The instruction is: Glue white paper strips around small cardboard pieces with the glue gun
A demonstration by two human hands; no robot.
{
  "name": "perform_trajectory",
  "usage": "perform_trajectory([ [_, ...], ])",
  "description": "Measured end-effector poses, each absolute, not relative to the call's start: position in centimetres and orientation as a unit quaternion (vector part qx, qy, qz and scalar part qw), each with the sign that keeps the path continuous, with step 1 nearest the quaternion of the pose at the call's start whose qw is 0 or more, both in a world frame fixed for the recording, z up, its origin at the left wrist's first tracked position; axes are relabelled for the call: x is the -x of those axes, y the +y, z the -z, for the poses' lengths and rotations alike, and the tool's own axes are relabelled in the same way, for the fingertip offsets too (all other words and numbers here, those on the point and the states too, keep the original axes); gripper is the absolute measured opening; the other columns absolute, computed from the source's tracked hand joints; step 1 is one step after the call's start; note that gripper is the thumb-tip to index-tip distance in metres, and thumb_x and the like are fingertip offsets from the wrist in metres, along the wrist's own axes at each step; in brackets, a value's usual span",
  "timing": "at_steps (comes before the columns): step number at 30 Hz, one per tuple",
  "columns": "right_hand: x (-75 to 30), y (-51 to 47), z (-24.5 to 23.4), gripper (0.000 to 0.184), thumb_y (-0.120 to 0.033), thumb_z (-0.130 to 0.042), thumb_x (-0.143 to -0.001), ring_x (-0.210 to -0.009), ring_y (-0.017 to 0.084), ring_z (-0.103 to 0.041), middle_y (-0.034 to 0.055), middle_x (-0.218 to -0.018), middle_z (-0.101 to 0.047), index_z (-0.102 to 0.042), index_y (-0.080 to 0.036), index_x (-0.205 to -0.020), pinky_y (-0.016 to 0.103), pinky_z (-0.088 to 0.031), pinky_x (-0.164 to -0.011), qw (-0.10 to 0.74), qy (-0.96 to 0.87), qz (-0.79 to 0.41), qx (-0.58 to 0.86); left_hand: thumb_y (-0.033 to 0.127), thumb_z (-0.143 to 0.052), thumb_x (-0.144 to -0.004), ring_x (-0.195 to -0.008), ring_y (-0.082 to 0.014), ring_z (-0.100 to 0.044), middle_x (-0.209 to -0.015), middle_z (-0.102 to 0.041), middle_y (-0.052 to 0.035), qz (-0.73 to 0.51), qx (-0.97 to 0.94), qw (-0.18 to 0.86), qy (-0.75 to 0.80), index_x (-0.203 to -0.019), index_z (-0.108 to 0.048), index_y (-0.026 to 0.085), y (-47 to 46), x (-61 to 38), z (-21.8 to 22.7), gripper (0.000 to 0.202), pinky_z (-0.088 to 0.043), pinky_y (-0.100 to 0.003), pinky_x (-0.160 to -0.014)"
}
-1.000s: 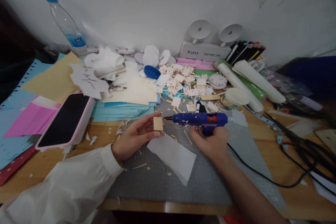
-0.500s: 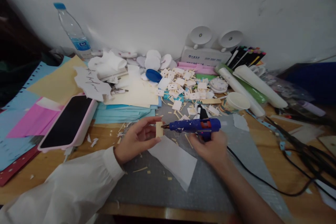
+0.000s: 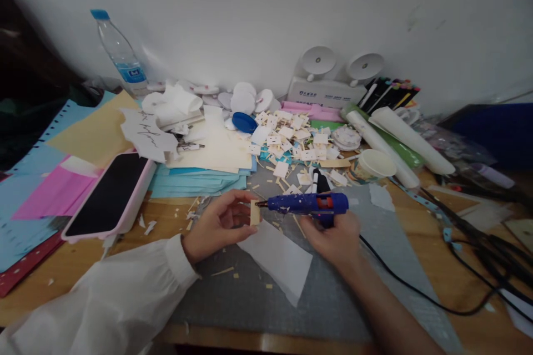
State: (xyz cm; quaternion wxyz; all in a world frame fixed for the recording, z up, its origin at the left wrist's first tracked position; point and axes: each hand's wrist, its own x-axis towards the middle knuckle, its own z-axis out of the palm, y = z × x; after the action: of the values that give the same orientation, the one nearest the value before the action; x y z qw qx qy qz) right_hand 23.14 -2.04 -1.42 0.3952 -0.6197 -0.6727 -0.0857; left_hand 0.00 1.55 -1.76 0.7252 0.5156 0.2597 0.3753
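My left hand (image 3: 227,222) pinches a small cream-coloured card piece (image 3: 255,213) upright between thumb and fingers. My right hand (image 3: 339,238) is wrapped round the handle of a blue glue gun (image 3: 306,203), whose nozzle points left. The nozzle tip is at the upper part of the card piece; whether it touches cannot be made out. Below the hands, a white sheet of paper (image 3: 281,260) lies on the grey mat (image 3: 233,305). Behind the glue gun is a heap of small white cards (image 3: 287,133) with dark dots and thin strips.
A phone in a pink case (image 3: 110,194) lies at left beside coloured papers (image 3: 87,133). A water bottle (image 3: 120,55) stands against the wall. At right are a paper cup (image 3: 375,165), white rolls (image 3: 412,138), markers (image 3: 391,91) and black cables (image 3: 491,255).
The card piece has shifted slightly right and turned a little in my left hand. The glue gun's nozzle sits slightly lower in view. Both grips are the same.
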Motion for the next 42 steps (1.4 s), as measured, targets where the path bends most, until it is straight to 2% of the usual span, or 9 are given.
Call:
perform_trajectory([
  [15, -23.29, -2.06, 1.4, 0.022, -0.028, -0.053, -0.07, -0.035, 0.013, -0.045, -0.0044, -0.039, -0.043, -0.042, -0.023, -0.052, 0.024, -0.032, -0.039, 0.39, -0.686, 0.107, 0.605, 0.008, -0.073, -0.072, -0.084, -0.0127, -0.061, -0.091, -0.062, -0.0014, -0.37, -0.523, 0.72, 0.265, -0.107, -0.053, 0.02, 1.42, 0.04, 1.49, 0.042, -0.048, -0.025, -0.078],
  [21, -23.38, -2.18, 1.49, 0.009, -0.028, -0.054, -0.07, -0.035, 0.014, -0.049, -0.0051, -0.041, -0.048, -0.053, -0.02, -0.067, 0.024, -0.037, -0.039, 0.394, -0.692, 0.093, 0.598, 0.01, -0.073, -0.073, -0.084, -0.0131, -0.061, -0.091, -0.063, -0.0019, -0.361, -0.524, 0.718, 0.281, -0.108, -0.052, 0.02, 1.38, 0.17, 1.42, 0.043, -0.048, -0.026, -0.078],
  [28, -23.41, -2.17, 1.44, 0.012, -0.03, -0.054, -0.07, -0.038, 0.017, -0.055, -0.0032, -0.044, -0.055, -0.057, -0.02, -0.075, 0.025, -0.042, -0.041, 0.389, -0.687, 0.09, 0.608, 0.013, -0.074, -0.073, -0.083, -0.0141, -0.061, -0.089, -0.063, -0.0025, -0.36, -0.548, 0.697, 0.29, -0.109, -0.052, 0.019, 1.3, 0.23, 1.19, 0.042, -0.047, -0.027, -0.077],
  [34, -23.45, -2.14, 1.36, 0.013, -0.028, -0.054, -0.069, -0.035, 0.017, -0.052, -0.0046, -0.041, -0.051, -0.057, -0.019, -0.077, 0.026, -0.041, -0.039, 0.389, -0.684, 0.098, 0.61, 0.013, -0.074, -0.072, -0.082, -0.0142, -0.06, -0.091, -0.061, -0.003, -0.358, -0.58, 0.666, 0.304, -0.11, -0.053, 0.02, 1.28, 0.23, 1.07, 0.044, -0.048, -0.027, -0.077],
  [42, -23.51, -2.11, 1.49, 0.012, -0.029, -0.056, -0.071, -0.039, 0.018, -0.058, -0.0014, -0.048, -0.059, -0.057, -0.019, -0.077, 0.027, -0.044, -0.041, 0.384, -0.699, 0.083, 0.598, 0.014, -0.075, -0.071, -0.082, -0.0136, -0.059, -0.093, -0.059, -0.0026, -0.354, -0.578, 0.663, 0.317, -0.109, -0.053, 0.019, 1.29, 0.23, 0.97, 0.043, -0.048, -0.027, -0.076],
])
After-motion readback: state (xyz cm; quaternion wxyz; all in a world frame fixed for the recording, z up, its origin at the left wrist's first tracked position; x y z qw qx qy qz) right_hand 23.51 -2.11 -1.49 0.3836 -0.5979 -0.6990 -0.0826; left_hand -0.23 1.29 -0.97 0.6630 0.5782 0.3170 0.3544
